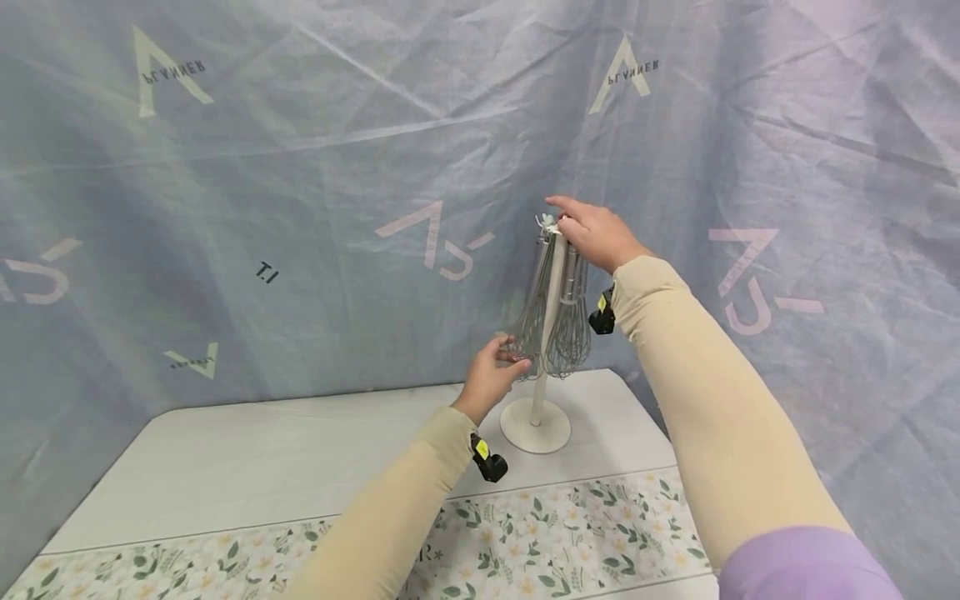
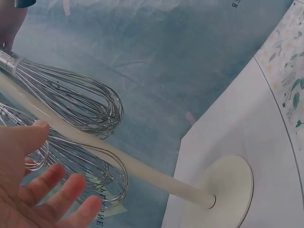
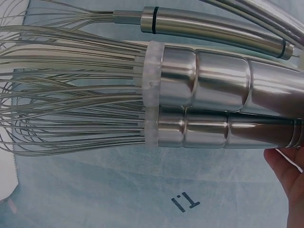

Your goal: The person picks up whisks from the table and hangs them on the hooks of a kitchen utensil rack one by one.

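Several wire whisks point(image 3: 204, 78) with shiny steel handles hang around a cream pole stand point(image 1: 552, 304), handles up and wire loops down. My left hand point(image 1: 489, 377) is beside the lower wires of the left whisk point(image 2: 85, 164), fingers spread and loosely bent, thumb raised near the wires. At the stand's top, my right hand point(image 1: 600, 237) reaches over the handle ends, index finger stretched out to the left. In the right wrist view only a few fingers point(image 3: 282, 173) show, right at a handle's end. I cannot tell whether they grip it.
The stand's round base point(image 1: 517, 429) is on a white table point(image 1: 315, 450) with a floral strip point(image 1: 525, 542) along the front. A grey-blue printed curtain point(image 1: 315, 192) hangs close behind and to the sides. Each wrist carries a small black camera point(image 1: 489, 460).
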`<state>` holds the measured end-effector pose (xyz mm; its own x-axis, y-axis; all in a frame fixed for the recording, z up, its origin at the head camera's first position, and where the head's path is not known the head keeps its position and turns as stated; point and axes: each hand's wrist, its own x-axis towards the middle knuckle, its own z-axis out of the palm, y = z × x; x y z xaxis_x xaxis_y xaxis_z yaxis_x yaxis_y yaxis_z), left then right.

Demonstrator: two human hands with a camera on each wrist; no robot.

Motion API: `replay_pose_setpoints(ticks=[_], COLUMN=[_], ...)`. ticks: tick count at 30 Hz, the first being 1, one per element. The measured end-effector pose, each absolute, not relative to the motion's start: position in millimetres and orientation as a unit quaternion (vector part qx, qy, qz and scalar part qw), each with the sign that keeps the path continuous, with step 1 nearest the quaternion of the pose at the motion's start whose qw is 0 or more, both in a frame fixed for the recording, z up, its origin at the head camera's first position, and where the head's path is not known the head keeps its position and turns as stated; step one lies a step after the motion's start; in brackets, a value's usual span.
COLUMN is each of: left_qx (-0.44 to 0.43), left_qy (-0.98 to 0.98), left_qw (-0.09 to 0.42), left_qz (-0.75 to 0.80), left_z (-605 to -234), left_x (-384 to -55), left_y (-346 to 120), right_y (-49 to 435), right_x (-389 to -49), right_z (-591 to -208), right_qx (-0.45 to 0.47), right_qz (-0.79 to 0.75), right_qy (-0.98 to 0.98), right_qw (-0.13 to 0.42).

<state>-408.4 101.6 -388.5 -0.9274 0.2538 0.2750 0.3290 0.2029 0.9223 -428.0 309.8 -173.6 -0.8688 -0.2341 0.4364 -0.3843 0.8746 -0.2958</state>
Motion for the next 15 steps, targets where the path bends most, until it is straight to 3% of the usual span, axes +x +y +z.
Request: replay_pose_setpoints(ticks=[15], left_qx=[-0.181], left_qy=[-0.786], left_qw=[0.018], left_qz=[-0.591], left_z=[-387], left_x=[-405], left_y=[91], right_y=[314], right_x=[-426], right_z=[-175], right_qx=[0.172], right_qz=[0.214], right_qy=[-0.942], right_qw=[0.194])
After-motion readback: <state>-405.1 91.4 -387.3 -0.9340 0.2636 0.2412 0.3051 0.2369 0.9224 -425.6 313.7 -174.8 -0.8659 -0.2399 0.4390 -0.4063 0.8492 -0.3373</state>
